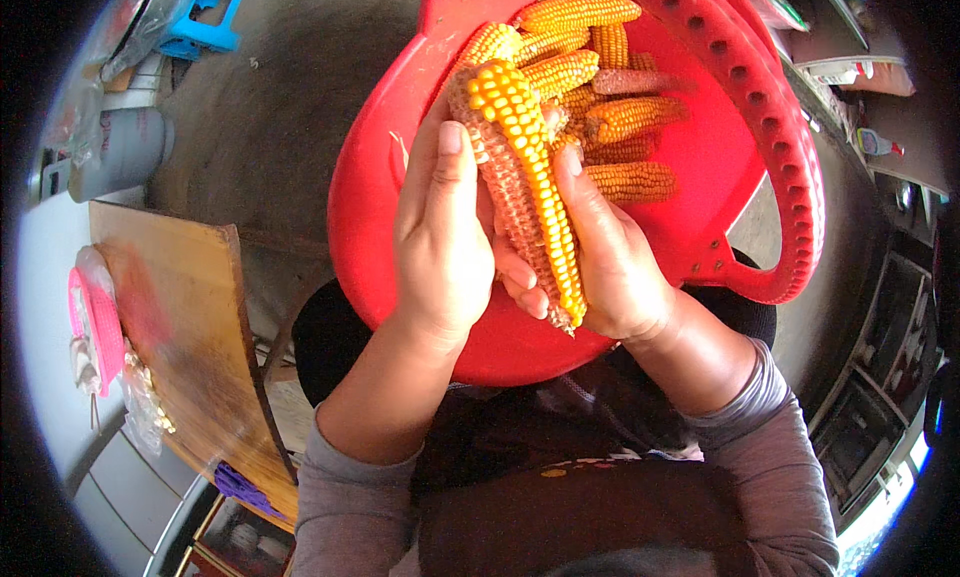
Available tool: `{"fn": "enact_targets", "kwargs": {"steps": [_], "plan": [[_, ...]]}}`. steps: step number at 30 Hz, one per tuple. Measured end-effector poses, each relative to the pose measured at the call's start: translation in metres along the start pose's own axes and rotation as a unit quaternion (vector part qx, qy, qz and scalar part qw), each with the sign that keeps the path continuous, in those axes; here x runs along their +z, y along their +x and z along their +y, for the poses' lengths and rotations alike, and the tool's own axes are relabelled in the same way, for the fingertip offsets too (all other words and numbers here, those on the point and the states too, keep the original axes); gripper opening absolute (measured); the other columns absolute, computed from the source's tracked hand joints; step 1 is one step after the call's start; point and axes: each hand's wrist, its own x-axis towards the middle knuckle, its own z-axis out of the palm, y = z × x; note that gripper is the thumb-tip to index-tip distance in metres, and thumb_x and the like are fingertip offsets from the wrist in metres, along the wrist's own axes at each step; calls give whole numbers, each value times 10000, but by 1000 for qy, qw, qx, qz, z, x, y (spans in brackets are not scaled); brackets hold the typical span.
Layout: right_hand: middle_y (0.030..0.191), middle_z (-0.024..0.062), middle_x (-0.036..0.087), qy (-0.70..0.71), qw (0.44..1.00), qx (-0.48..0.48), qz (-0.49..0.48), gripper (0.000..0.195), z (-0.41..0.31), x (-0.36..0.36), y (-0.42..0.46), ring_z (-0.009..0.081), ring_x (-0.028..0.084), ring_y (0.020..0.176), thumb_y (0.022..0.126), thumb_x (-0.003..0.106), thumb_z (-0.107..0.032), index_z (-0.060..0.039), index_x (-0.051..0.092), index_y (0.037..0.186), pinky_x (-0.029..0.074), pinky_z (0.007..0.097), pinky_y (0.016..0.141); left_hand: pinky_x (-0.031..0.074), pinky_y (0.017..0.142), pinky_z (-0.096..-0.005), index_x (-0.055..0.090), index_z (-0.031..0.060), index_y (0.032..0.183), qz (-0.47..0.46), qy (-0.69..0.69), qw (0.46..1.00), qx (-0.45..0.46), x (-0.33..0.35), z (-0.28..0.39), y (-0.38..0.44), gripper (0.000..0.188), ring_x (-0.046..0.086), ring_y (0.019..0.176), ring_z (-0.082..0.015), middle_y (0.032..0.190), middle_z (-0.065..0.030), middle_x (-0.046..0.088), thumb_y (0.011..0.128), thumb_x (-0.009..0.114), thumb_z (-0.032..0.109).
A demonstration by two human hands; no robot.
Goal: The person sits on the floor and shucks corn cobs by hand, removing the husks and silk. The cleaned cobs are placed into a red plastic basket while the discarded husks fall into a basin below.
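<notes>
Both hands are on a partly shelled ear of dried yellow corn, tilted over a red plastic basket. Yellow kernels run along its right side, while the left side shows bare pinkish cob. My left hand holds it from the left, thumb near the upper end. From the right, my right hand grips it, thumb against the kernel rows and some fingers curled beneath. Several other ears of corn lie in the basket beyond my hands. Among them is a mostly bare cob. The held ear's underside is hidden.
The basket, with its perforated arched handle, rests over my lap. To the left stands a wooden table bearing a pink plastic basket and a purple cloth. A blue plastic stool and a grey container are farther off. Cabinets line the right.
</notes>
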Motion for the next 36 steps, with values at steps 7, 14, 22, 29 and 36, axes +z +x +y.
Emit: {"fn": "enact_targets", "kwargs": {"steps": [7, 14, 22, 29, 36], "plan": [[591, 51, 479, -40, 998, -28, 31, 508, -5, 4, -10, 124, 448, 472, 950, 232, -453, -33, 484, 815, 375, 226, 448, 293, 1030, -415, 331, -62, 1271, -68, -143, 987, -30, 3, -3, 2, 532, 419, 1181, -328, 1256, -238, 423, 950, 214, 347], [612, 46, 489, -32, 997, -55, 34, 460, -4, 4, -14, 115, 458, 486, 962, 251, -403, -30, 483, 825, 380, 216, 458, 254, 1055, -425, 299, -67, 1295, -93, -169, 980, -39, 4, -6, 3, 540, 387, 1204, -344, 1279, -256, 390, 943, 228, 338], [597, 41, 484, -46, 997, -45, 45, 466, -5, 4, -14, 113, 456, 481, 962, 250, -403, -33, 484, 804, 378, 214, 459, 259, 1057, -414, 282, -72, 1301, -98, -175, 979, -37, 3, -8, 3, 547, 383, 1210, -340, 1290, -266, 371, 940, 233, 335], [588, 42, 485, -40, 996, -56, 48, 473, -4, 4, -13, 111, 453, 472, 962, 257, -401, -33, 490, 776, 376, 215, 454, 266, 1057, -411, 272, -83, 1300, -95, -164, 981, -38, 4, -7, 3, 560, 384, 1211, -334, 1296, -266, 364, 938, 226, 342], [594, 43, 492, -36, 997, -48, 49, 480, -3, 4, -13, 110, 460, 477, 957, 269, -415, -30, 493, 778, 379, 213, 456, 238, 1067, -415, 268, -86, 1300, -99, -176, 978, -47, 1, -8, 3, 560, 363, 1228, -336, 1302, -261, 361, 937, 220, 338]]}}
